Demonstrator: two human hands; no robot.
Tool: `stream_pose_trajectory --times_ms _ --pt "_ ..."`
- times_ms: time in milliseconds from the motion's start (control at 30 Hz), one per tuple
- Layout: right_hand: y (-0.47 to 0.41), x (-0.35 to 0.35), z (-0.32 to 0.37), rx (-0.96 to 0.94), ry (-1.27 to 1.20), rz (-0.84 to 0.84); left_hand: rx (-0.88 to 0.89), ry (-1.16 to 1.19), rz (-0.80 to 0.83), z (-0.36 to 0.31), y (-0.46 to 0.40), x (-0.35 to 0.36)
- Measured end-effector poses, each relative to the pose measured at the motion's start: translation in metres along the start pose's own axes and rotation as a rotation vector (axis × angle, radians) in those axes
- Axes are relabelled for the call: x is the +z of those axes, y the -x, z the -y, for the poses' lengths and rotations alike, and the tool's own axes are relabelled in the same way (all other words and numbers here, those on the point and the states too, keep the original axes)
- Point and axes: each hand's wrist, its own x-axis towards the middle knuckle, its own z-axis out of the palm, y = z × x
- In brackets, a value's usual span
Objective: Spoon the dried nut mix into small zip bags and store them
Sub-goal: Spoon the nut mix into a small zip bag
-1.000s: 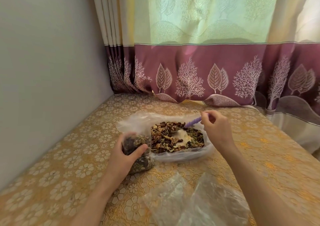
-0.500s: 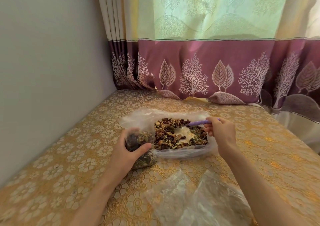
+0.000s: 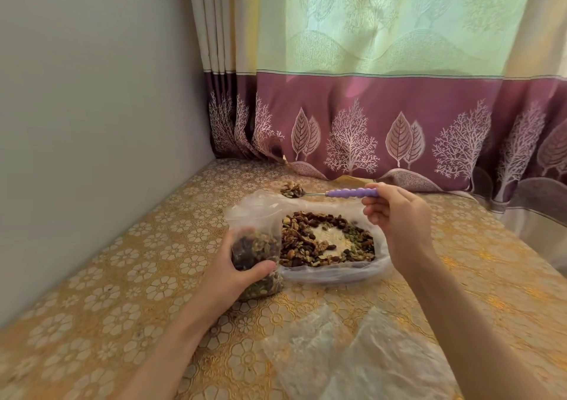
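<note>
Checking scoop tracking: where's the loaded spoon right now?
Head view, centre: the spoon is lifted level above the far edge of the big nut-mix bag, purple handle pinched by the right hand, heaped bowl pointing left, beyond the small zip bag.

A small clear zip bag (image 3: 256, 260), upright and partly filled with dark nut mix, stands just left of the wide open plastic bag (image 3: 331, 272) of nuts, above which a purple-handled spoon (image 3: 325, 193) carries a heaped load level.

A gold floral tablecloth (image 3: 122, 277) meets a grey wall (image 3: 92, 123) and a green-and-purple tree-patterned curtain (image 3: 399, 108).
</note>
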Motion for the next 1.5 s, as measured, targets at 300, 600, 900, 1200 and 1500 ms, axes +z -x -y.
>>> stream_pose_trajectory --times_ms 300,600,900,1200,1500 --pt "0.014 0.014 0.023 -0.027 -0.071 0.169 -0.031 0.069 -0.003 0.002 0.000 -0.001" --pt "0.021 0.020 0.023 -0.088 0.039 0.346 -0.035 0.089 -0.021 0.003 -0.002 0.000" --pt "0.014 0.012 0.021 -0.107 -0.018 0.278 -0.033 0.125 -0.024 0.002 -0.001 0.000" --pt "-0.003 -0.010 -0.002 -0.171 0.513 -0.070 -0.023 0.182 -0.083 0.003 0.002 0.002" --pt "-0.017 -0.029 -0.006 -0.211 0.558 -0.222 0.050 0.155 -0.216 0.000 0.001 0.005"
